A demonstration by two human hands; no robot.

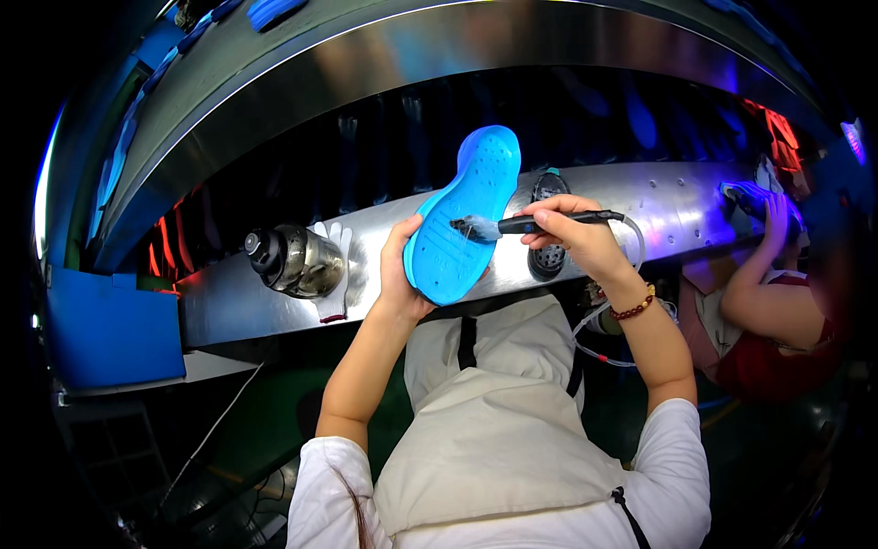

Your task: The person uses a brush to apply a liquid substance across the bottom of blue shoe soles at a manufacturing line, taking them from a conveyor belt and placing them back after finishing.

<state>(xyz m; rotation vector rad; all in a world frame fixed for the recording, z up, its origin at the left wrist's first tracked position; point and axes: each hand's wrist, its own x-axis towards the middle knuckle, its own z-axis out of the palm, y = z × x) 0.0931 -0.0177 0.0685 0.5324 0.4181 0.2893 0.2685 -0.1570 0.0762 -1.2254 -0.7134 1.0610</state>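
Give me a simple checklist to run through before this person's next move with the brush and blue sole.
1. Blue sole held: ok, the left hand grips its edge.
2. Brush held: ok, it is in the right hand.
3. Bristles over the sole's face: ok.
4. Bristles wet enough: cannot tell.
5. Pale tube free of snags: cannot tell, partly hidden.
6. Black-capped container clear of the sole: ok, it stands apart to the left.

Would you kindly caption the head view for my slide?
Left hand holds a blue shoe sole; the right hand holds a brush over it.
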